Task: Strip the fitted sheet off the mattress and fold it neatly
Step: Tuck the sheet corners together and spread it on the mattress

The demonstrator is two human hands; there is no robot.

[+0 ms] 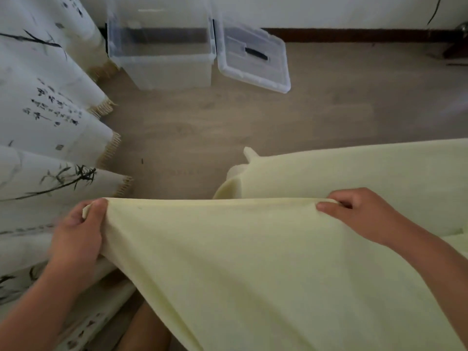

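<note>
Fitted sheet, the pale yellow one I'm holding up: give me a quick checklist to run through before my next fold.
1. Left hand grips one end of the sheet at its top edge: ok.
2. Right hand pinches the same edge further along: ok.
3. Edge between the hands stretched straight, no sag: ok.
4. Sheet fully off the mattress: cannot tell; more yellow fabric lies bunched on the right and no mattress shows.
5. Hanging lower part even: cannot tell; it runs out of frame.
6. Storage bin and lid stand apart from the sheet, by the wall: ok.
</note>
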